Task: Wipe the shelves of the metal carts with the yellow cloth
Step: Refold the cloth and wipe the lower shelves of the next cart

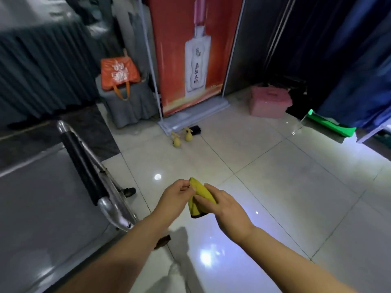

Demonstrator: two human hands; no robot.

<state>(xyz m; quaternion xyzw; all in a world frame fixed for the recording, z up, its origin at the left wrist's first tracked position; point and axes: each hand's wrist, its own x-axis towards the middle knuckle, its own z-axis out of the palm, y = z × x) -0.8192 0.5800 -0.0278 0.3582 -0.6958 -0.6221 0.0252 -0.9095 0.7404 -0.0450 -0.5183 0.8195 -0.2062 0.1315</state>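
**Yellow cloth held in both hands beside the cart**

Over a glossy tiled floor (pixel 275 187), a metal cart (pixel 42 208) fills the lower left, its flat steel top shelf edged by a black-padded push handle (pixel 82 166). Against the far wall stands a red banner (pixel 190 49) printed with a white bottle, with a pink box (pixel 269 101) on the floor to its right and an orange bag (pixel 118 74) on a covered stool to its left. Right of the cart handle, held above the floor, the left hand (pixel 173 199) pinches the top corner of the yellow cloth (pixel 200 197), while the right hand (pixel 226 206) grips its bunched middle with curled fingers.
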